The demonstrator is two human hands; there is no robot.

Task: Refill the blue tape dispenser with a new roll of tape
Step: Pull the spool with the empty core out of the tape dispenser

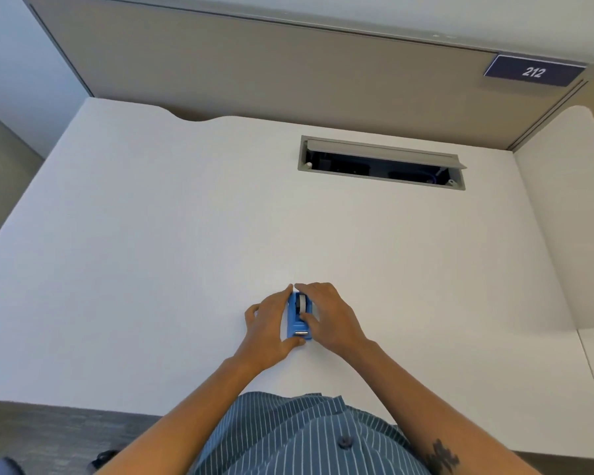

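Low in the frame's centre, the blue tape dispenser (298, 318) sits on the bench (151, 269), left hand (270, 323) and right hand (330, 317) clasping its flanks. It looks light, rigid plastic, best held by the sides, clear of the cutter.

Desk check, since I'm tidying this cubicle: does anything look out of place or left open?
One thing: the cable hatch set into the white desk stands open, its grey lid propped up, dark cabling exposed. The blue tape dispenser sits upright between both hands; nothing spilled or damaged.

Blue tape dispenser (296, 324); white desk (151, 252); blue pinstriped shirt (288, 437).
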